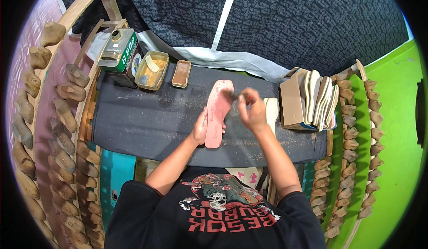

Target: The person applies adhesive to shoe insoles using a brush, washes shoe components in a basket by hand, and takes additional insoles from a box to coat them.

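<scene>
Left hand (200, 127) grips pink sole (216, 122), fingers curled underneath; right hand (254, 112), fingers closed on dark-tipped tool (234, 96), at far half

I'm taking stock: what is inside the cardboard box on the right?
Several pale, sole-shaped pieces, packed side by side, stick out of the cardboard box. They cover its bottom; anything beneath them cannot be seen.
</scene>
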The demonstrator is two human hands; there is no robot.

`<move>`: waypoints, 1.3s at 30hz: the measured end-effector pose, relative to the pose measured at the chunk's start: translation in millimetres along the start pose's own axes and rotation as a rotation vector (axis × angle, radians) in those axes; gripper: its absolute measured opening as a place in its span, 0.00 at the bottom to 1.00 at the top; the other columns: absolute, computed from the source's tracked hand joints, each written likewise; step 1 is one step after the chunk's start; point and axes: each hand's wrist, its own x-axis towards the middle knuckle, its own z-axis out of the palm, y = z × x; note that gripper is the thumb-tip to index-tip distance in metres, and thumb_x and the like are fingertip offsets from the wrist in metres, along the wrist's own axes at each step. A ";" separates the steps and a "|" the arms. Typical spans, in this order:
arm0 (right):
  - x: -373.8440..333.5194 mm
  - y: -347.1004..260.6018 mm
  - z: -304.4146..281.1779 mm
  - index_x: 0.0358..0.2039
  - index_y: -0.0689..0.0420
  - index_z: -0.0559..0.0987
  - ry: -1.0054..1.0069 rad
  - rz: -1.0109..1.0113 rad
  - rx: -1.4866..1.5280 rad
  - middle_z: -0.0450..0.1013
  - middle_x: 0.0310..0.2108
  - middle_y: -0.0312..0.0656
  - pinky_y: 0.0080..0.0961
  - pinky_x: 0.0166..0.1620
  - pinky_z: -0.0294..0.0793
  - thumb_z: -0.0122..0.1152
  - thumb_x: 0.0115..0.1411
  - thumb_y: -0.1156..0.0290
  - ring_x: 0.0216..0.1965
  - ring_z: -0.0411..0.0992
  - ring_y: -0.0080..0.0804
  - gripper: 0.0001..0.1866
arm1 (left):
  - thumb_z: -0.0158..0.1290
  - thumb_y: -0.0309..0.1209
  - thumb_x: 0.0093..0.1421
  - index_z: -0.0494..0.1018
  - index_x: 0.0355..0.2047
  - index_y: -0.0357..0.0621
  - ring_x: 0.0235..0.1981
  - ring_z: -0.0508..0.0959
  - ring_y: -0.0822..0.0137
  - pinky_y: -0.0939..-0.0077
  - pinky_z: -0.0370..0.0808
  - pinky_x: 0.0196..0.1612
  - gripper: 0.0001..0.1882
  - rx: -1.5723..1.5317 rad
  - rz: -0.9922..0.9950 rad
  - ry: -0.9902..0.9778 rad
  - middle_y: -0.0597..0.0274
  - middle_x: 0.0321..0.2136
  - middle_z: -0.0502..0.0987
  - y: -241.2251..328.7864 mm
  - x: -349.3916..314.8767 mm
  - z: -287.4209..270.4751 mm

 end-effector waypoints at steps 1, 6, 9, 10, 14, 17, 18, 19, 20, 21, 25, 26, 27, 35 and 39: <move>11.2 7.1 -3.8 0.42 0.61 0.75 0.062 -0.041 -0.075 0.76 0.29 0.45 0.32 0.29 0.75 0.63 0.62 0.76 0.24 0.75 0.36 0.09 | 0.29 0.62 0.72 0.72 0.54 0.42 0.34 0.83 0.63 0.64 0.83 0.38 0.37 0.044 -0.010 0.005 0.57 0.37 0.81 -2.6 1.7 2.5; 3.2 2.7 -6.5 0.41 0.61 0.75 -0.063 -0.050 -0.129 0.76 0.29 0.45 0.33 0.31 0.76 0.64 0.60 0.77 0.26 0.76 0.40 0.09 | 0.30 0.62 0.72 0.71 0.55 0.43 0.36 0.83 0.61 0.62 0.83 0.40 0.37 0.075 -0.001 -0.007 0.54 0.36 0.81 -8.5 -0.6 8.9; -28.2 -17.9 6.5 0.38 0.61 0.75 -0.085 -0.246 0.036 0.75 0.28 0.47 0.35 0.31 0.76 0.66 0.57 0.78 0.26 0.75 0.45 0.10 | 0.30 0.61 0.73 0.71 0.56 0.44 0.41 0.82 0.61 0.59 0.80 0.47 0.36 -0.029 0.084 0.147 0.58 0.46 0.80 -2.9 2.3 13.0; -37.0 -27.8 6.1 0.39 0.61 0.75 -0.138 -0.251 0.097 0.75 0.27 0.46 0.35 0.31 0.76 0.66 0.57 0.78 0.26 0.75 0.45 0.10 | 0.30 0.61 0.73 0.71 0.57 0.44 0.42 0.81 0.61 0.60 0.80 0.47 0.35 -0.017 0.115 0.208 0.58 0.47 0.80 1.9 5.3 23.1; -30.0 -26.6 -3.4 0.40 0.62 0.75 -0.139 -0.163 0.089 0.74 0.25 0.45 0.33 0.29 0.75 0.65 0.58 0.79 0.24 0.75 0.39 0.10 | 0.30 0.60 0.73 0.70 0.59 0.43 0.39 0.81 0.62 0.61 0.81 0.45 0.36 0.005 0.085 0.128 0.58 0.46 0.79 7.5 4.2 7.3; -11.8 -11.4 -9.8 0.40 0.61 0.76 0.012 0.024 0.025 0.75 0.26 0.44 0.32 0.29 0.75 0.65 0.59 0.78 0.23 0.75 0.36 0.09 | 0.30 0.60 0.73 0.70 0.58 0.42 0.36 0.82 0.62 0.62 0.83 0.42 0.36 0.001 0.005 0.039 0.56 0.45 0.79 4.8 6.1 11.2; -8.6 -8.0 -9.7 0.38 0.61 0.77 0.099 0.099 0.035 0.76 0.27 0.43 0.32 0.30 0.75 0.65 0.60 0.76 0.24 0.75 0.36 0.08 | 0.30 0.60 0.73 0.71 0.57 0.43 0.37 0.82 0.61 0.61 0.82 0.43 0.36 -0.003 0.007 0.053 0.55 0.41 0.80 4.6 5.5 14.2; -10.5 -8.6 -9.5 0.38 0.61 0.77 0.098 0.098 0.035 0.76 0.27 0.43 0.32 0.30 0.75 0.65 0.60 0.76 0.24 0.75 0.36 0.08 | 0.30 0.60 0.73 0.72 0.56 0.44 0.38 0.83 0.60 0.60 0.81 0.44 0.35 -0.007 0.008 0.067 0.55 0.38 0.81 4.6 5.7 17.2; -15.5 -11.8 -8.6 0.39 0.61 0.76 0.042 0.008 -0.038 0.76 0.28 0.44 0.31 0.30 0.75 0.64 0.60 0.78 0.25 0.75 0.36 0.08 | 0.30 0.60 0.73 0.72 0.56 0.44 0.38 0.83 0.60 0.60 0.81 0.44 0.35 -0.007 0.009 0.067 0.55 0.38 0.81 3.8 7.8 20.8; -22.9 -17.3 -7.7 0.39 0.62 0.76 -0.016 -0.079 -0.112 0.77 0.30 0.45 0.31 0.30 0.75 0.63 0.60 0.79 0.26 0.76 0.36 0.07 | 0.29 0.60 0.73 0.71 0.56 0.43 0.37 0.82 0.61 0.62 0.82 0.43 0.36 0.001 0.046 0.128 0.54 0.40 0.80 2.8 8.9 26.8; -54.7 -49.8 5.2 0.39 0.62 0.76 -0.176 -0.199 0.141 0.78 0.31 0.47 0.31 0.34 0.80 0.65 0.56 0.79 0.29 0.80 0.41 0.10 | 0.29 0.60 0.73 0.71 0.57 0.43 0.39 0.82 0.62 0.63 0.82 0.43 0.36 0.083 0.097 0.076 0.55 0.45 0.80 5.6 11.1 7.9; -53.4 -48.9 5.3 0.39 0.62 0.76 -0.177 -0.200 0.145 0.78 0.31 0.47 0.31 0.34 0.80 0.65 0.56 0.79 0.29 0.80 0.41 0.10 | 0.29 0.60 0.73 0.72 0.56 0.43 0.41 0.82 0.62 0.62 0.81 0.44 0.36 0.107 0.107 0.053 0.56 0.46 0.80 4.9 10.9 1.3; -51.0 -43.6 2.9 0.40 0.62 0.76 -0.139 -0.142 0.116 0.78 0.30 0.46 0.29 0.32 0.79 0.64 0.57 0.79 0.27 0.79 0.38 0.10 | 0.29 0.60 0.73 0.72 0.56 0.43 0.41 0.82 0.62 0.62 0.81 0.44 0.36 0.107 0.103 0.053 0.56 0.46 0.80 3.8 11.8 6.6; -18.9 -11.9 -10.0 0.40 0.63 0.75 0.056 -0.009 -0.049 0.76 0.28 0.44 0.27 0.28 0.75 0.63 0.60 0.80 0.22 0.75 0.34 0.09 | 0.29 0.59 0.74 0.70 0.59 0.43 0.41 0.81 0.62 0.61 0.81 0.45 0.36 0.028 0.094 0.083 0.56 0.47 0.80 7.2 13.0 27.7; -48.1 -44.8 -0.5 0.39 0.63 0.75 -0.100 -0.274 0.087 0.76 0.28 0.47 0.35 0.32 0.79 0.65 0.55 0.80 0.25 0.77 0.46 0.11 | 0.29 0.60 0.74 0.70 0.58 0.43 0.37 0.82 0.61 0.62 0.81 0.45 0.36 0.027 0.124 0.100 0.53 0.40 0.81 13.4 18.3 19.7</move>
